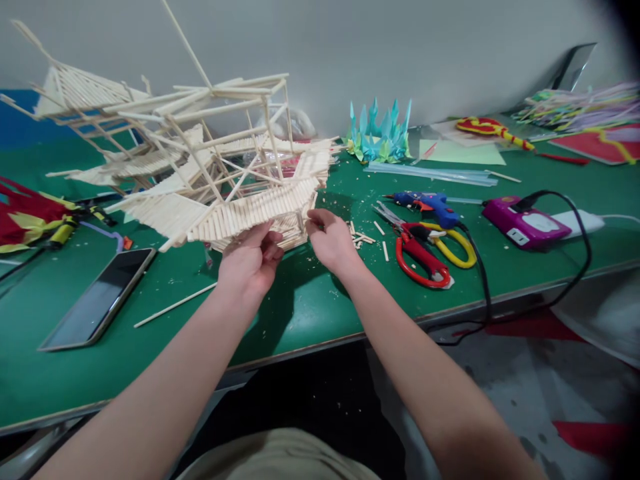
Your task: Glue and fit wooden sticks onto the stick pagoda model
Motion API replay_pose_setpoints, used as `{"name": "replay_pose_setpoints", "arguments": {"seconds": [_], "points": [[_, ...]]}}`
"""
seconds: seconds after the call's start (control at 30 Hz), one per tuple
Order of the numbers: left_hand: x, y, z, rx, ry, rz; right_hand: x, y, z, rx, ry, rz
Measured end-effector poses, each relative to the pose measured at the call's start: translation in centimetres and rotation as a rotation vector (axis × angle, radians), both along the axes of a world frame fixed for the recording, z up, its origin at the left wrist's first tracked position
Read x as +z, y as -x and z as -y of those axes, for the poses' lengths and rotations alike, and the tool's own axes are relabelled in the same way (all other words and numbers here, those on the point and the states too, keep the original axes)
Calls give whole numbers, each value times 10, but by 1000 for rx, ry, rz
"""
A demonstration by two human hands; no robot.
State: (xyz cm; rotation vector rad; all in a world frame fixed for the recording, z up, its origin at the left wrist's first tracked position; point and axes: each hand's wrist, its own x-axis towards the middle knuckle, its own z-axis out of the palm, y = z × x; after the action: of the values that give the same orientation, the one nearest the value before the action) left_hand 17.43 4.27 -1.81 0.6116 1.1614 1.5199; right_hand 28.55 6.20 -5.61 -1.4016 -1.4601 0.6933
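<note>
Khaki cloth over the person's lap sits nearest the camera, at six o'clock on a dial centred on the hands. Both bare forearms reach forward past the edge of the green tabletop to a pavilion model built of thin wooden sticks, which spreads from nine o'clock round to one.

At the centre, the left hand has its fingers curled in under the front eave; the tips are partly hidden, so whether they pinch a stick cannot be told. The right hand is at the right end of that eave, its fingers bent close together against the corner; what lies between them cannot be made out.

Uneven pressure there could pop a stick off the eave, or twist the slender posts if the left hand pushes up while the right bears inward. Stick offcuts lie at three o'clock, with red-and-yellow-handled cutters beyond. Between two and three lies a blue glue gun; its cord droops over the table edge, so a snagging arm or knee could drag it, and its nozzle, if hot, could burn a careless wrist. At eight o'clock, a loose stick could roll under the left forearm.
</note>
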Motion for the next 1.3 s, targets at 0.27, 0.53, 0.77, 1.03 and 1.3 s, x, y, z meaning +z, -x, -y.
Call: {"name": "replay_pose_setpoints", "arguments": {"seconds": [0.27, 0.53, 0.77, 1.03, 1.3], "points": [[3, -2, 1, -4, 9, -1, 4, 2, 2, 8, -12, -3], [4, -4, 2, 18, -6, 12, 1, 6, -3, 31, -33, -20], [3, -3, 0, 20, -30, 8, 1, 12, -8, 32, -41, -21], [1, -3, -1, 39, -49, 1, 4, 12, -8, 21, -50, -26], [-1, -4, -1, 64, -56, -2, 3, 13, -9, 12, -49, -39]]}}
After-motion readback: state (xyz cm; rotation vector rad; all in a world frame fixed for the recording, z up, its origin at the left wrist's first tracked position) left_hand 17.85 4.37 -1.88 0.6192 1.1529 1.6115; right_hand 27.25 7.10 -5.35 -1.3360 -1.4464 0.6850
